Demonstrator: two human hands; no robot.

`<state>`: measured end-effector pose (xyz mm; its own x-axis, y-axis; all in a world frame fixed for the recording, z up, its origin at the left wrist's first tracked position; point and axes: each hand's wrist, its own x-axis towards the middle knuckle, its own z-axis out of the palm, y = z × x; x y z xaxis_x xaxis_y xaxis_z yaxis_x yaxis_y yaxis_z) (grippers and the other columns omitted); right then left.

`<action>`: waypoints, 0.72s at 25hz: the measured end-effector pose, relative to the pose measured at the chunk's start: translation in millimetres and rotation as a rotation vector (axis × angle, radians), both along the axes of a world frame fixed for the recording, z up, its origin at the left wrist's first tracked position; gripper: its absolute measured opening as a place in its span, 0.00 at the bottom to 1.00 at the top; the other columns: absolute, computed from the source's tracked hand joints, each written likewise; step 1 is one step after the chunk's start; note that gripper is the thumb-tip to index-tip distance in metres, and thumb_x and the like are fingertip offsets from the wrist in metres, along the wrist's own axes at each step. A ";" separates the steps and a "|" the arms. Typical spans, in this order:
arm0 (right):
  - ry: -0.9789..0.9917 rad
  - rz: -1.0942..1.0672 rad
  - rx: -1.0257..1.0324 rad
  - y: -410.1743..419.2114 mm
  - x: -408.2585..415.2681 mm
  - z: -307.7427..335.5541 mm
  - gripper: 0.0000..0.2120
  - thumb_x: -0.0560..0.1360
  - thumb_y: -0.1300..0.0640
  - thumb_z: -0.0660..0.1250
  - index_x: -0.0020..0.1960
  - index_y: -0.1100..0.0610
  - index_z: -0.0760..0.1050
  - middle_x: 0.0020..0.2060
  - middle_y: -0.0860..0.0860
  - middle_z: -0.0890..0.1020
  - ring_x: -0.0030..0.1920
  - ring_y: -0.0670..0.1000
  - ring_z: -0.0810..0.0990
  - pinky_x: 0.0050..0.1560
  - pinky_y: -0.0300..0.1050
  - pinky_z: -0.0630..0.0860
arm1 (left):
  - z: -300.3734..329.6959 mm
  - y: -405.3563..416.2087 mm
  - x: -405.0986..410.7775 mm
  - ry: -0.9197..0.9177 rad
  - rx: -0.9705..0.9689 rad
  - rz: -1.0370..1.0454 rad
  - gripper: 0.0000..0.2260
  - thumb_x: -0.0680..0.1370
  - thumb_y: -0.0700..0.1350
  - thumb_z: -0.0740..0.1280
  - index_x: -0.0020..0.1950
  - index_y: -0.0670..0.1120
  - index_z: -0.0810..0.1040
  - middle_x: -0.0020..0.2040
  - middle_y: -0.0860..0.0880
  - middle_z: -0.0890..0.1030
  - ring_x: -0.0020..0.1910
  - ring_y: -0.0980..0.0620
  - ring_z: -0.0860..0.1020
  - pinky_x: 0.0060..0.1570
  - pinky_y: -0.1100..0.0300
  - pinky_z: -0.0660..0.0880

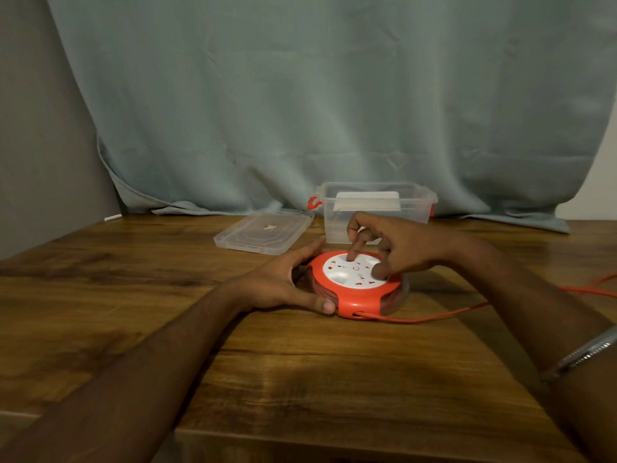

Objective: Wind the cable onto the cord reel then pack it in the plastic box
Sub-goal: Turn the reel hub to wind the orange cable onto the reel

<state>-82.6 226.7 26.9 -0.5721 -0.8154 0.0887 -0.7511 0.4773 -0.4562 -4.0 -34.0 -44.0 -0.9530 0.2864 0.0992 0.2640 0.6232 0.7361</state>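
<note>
Reel [357, 285] flat on bench [167, 312]; left hand [283, 282] cupping its 9 o'clock rim, right hand [397, 248] fingertip pressing its face; cable [434, 315] trailing toward 3 o'clock.

A dim room: a pale grey-green curtain [334, 95] hangs in folds behind the wooden table [300, 379], and a bare grey wall [40, 145] stands at left.

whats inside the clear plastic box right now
Through the plastic box wall a white flat piece shows near the top. The right hand covers its lower front, so the bottom cannot be seen. The cord reel sits outside it.
</note>
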 end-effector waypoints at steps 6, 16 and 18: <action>-0.057 -0.026 -0.024 6.3 0.1 6.7 0.31 0.70 0.65 0.79 0.60 0.46 0.63 0.58 0.47 0.86 0.33 0.39 0.82 0.36 0.38 0.77 | 1.6 0.9 1.1 -0.011 0.004 0.009 0.60 0.60 0.63 0.85 0.84 0.64 0.52 0.82 0.59 0.61 0.77 0.59 0.64 0.66 0.70 0.64; -0.074 0.021 0.057 4.2 1.3 5.2 0.33 0.70 0.69 0.76 0.57 0.43 0.60 0.61 0.51 0.84 0.28 0.38 0.76 0.31 0.34 0.73 | 2.2 0.1 2.7 -0.052 0.021 -0.022 0.59 0.60 0.60 0.85 0.84 0.64 0.53 0.82 0.61 0.61 0.77 0.61 0.63 0.66 0.71 0.64; -0.087 0.026 0.040 4.0 2.5 3.0 0.35 0.69 0.67 0.78 0.56 0.41 0.59 0.58 0.54 0.83 0.28 0.37 0.77 0.30 0.33 0.73 | 1.5 -0.4 3.1 -0.045 0.026 -0.021 0.60 0.60 0.60 0.85 0.84 0.64 0.54 0.82 0.61 0.62 0.77 0.63 0.63 0.66 0.73 0.64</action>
